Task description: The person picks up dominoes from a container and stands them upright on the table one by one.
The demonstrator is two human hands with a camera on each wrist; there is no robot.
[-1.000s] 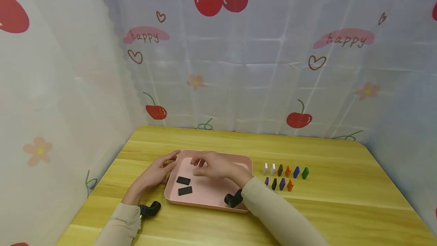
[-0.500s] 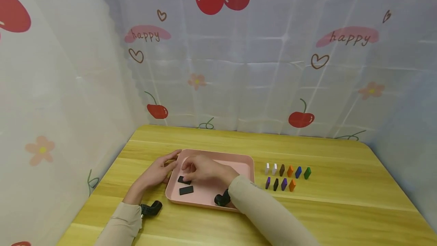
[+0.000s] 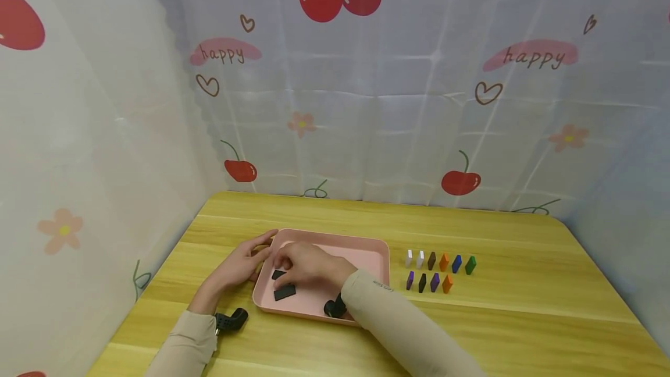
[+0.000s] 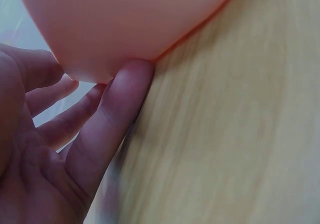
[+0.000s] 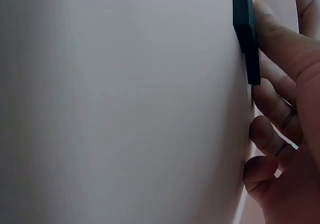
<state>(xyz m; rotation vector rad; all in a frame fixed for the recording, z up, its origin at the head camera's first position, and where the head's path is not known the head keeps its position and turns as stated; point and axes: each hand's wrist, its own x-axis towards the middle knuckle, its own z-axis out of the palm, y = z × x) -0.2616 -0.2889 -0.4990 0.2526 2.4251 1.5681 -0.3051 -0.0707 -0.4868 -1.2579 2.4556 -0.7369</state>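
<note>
A shallow pink tray (image 3: 374, 252) lies on the wooden table. Two flat black dominoes lie at its left end: a farther domino (image 3: 278, 275) and a nearer domino (image 3: 285, 293). My right hand (image 3: 310, 263) is down in the tray, thumb and curled index finger on either side of the farther domino, which it partly hides. The right wrist view shows the nearer domino (image 5: 242, 9) close to that thumb (image 5: 277, 42). On the tray's left side rests my left hand (image 3: 241, 262), its extended fingers and thumb touching the outer wall (image 4: 115, 29).
To the right of the tray, coloured dominoes stand upright in two rows: a back row with a blue domino (image 3: 457, 263) and a front row with an orange domino (image 3: 447, 284). A cherry-patterned curtain (image 3: 366, 132) hangs beyond the table (image 3: 502, 336). Black wrist devices (image 3: 232, 320) sit by both cuffs.
My right hand has moved left and nearer across the tray, down to the farther black domino. My left hand has stayed at the tray's left edge.
</note>
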